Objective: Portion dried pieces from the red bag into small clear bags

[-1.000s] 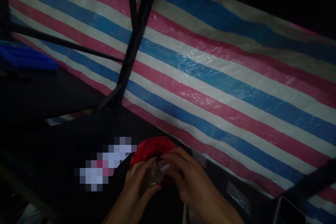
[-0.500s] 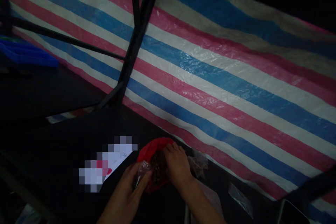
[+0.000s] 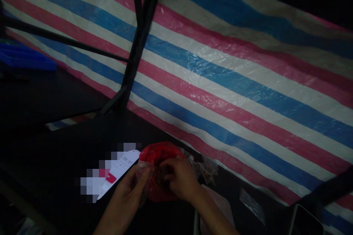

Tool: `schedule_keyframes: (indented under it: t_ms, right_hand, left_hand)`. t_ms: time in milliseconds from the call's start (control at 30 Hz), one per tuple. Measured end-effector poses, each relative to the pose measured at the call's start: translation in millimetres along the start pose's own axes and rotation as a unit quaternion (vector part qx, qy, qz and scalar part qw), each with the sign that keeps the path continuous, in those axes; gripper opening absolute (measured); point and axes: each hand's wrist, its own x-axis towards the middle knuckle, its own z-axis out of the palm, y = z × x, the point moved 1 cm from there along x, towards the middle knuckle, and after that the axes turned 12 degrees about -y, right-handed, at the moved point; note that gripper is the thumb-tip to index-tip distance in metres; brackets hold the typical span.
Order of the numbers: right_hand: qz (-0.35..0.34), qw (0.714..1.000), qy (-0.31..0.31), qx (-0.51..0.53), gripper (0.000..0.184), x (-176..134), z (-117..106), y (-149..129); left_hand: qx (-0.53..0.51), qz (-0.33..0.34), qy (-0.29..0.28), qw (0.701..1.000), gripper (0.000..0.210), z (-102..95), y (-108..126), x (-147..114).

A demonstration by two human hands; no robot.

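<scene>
- Hands meet at the worktop's far edge: left hand (image 3: 129, 191) pinches a small clear bag (image 3: 142, 176); right hand (image 3: 176, 178), fingers curled, digs into the red bag (image 3: 157, 154).
- Judged step: portioning; next, a careful pinch.
- Striped tarp (image 3: 220, 80) crowds behind; loose clear bags (image 3: 206, 167) lie right; open dark worktop (image 3: 68, 143) lies left.

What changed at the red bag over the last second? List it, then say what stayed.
The right hand let go of the small clear bag, reached into the red bag, and now curls over its opening. The left hand kept hold of the small clear bag and moved left of the red bag. The striped tarp and phone stayed put.
</scene>
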Motion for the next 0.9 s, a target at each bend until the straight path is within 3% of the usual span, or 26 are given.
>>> schedule_keyframes:
  t_ms: [200, 367, 600, 733, 900]
  right_hand:
    - [-0.02, 0.99, 0.003, 0.142, 0.044, -10.9, -2.3, 7.0]
    - [-0.065, 0.968, 0.026, 0.242, 0.041, -33.7, -14.8, -8.2]
    - [-0.084, 0.992, 0.044, 0.086, 0.044, -50.0, -26.1, -46.3]
    - [-0.099, 0.994, 0.009, 0.049, 0.051, -50.8, -27.4, -57.2]
    - [-0.115, 0.993, -0.002, 0.009, 0.058, -53.0, -29.1, -61.7]
  left_hand:
    - [0.07, 0.063, -0.002, 0.996, 0.054, -4.3, -10.1, -0.4]
    - [0.132, 0.099, -0.01, 0.986, 0.04, -6.9, -22.7, -2.4]
    - [0.154, 0.127, -0.044, 0.979, 0.037, -3.3, -32.3, -6.6]
    - [0.152, 0.138, -0.015, 0.979, 0.04, -3.3, -37.8, -8.4]
    - [0.17, 0.126, -0.005, 0.977, 0.029, 0.3, -34.0, -10.0]
